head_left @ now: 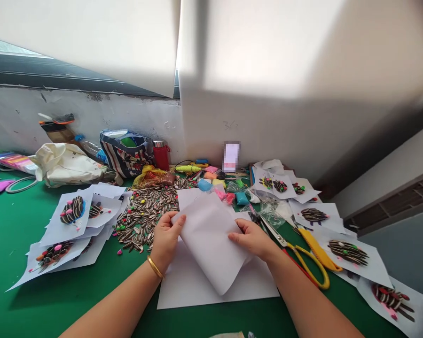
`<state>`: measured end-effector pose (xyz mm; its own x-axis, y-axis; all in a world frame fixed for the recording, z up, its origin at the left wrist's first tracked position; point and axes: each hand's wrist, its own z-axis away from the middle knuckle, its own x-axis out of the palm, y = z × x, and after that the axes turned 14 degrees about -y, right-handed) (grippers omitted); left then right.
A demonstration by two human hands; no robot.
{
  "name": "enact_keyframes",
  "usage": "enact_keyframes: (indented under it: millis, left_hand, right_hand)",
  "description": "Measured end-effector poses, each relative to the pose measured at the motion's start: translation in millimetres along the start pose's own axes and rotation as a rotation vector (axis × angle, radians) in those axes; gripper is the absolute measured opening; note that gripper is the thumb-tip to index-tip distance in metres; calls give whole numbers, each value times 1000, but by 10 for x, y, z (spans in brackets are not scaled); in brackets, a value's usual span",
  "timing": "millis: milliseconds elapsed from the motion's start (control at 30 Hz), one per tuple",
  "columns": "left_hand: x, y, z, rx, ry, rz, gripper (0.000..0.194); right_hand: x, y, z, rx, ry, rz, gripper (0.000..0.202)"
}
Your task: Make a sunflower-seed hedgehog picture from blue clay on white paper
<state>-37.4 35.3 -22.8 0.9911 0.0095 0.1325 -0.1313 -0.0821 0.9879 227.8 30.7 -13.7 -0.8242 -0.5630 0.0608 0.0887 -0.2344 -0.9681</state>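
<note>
Between my two hands is a sheet of white paper [213,244], tilted so that one corner points down toward me. My left hand [166,237] pinches its left edge, thumb on top. On the opposite edge, my right hand [252,238] grips with the thumb on the near face; its other fingers are partly hidden behind the paper. A larger white sheet [186,295] lies flat on the green table beneath. Striped sunflower seeds [144,211] are heaped just beyond my left hand. Yellow-handled scissors [296,251] rest to the right of my right hand.
Papers with seed pictures lie in a left stack [66,225] and along the right side [348,251]. Behind are coloured clay lumps [242,198], a red bottle [161,156], a striped bag [127,155], a cream cloth bag [68,164] and a phone [231,157] against the wall.
</note>
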Motion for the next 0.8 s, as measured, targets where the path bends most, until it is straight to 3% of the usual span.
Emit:
enact_keyframes:
  millis: [100,133,267,367,500,567,633,800]
  left_hand:
    - [-78,190,-76,-34,-101,87,71]
    - [-114,269,-105,-94,-156,81,75]
    - [-217,571,-192,-343,-417,-3,55]
    - [-171,726,-218,-312,-457,-84,45]
    - [-8,761,-221,-329,-676,-129,36]
    - [52,677,-212,-352,-668,-160,29]
    - [78,536,-193,-373,-561,-144,29]
    - [31,168,-114,-378,-361,-24,36]
  right_hand:
    - [-6,-48,35,-1,-18,-5,39]
    - [-11,-68,56,3,-36,-14,40]
    - [-31,-125,149,20,-179,-71,44]
    - [-49,-138,204,24,-289,-76,44]
    - [-107,-126,238,29,-329,41,39]
    - [-162,-114,236,36,-321,102,36]
    - [-230,-103,224,53,-269,163,33]
    - [-354,-88,167,67,-38,264,27]
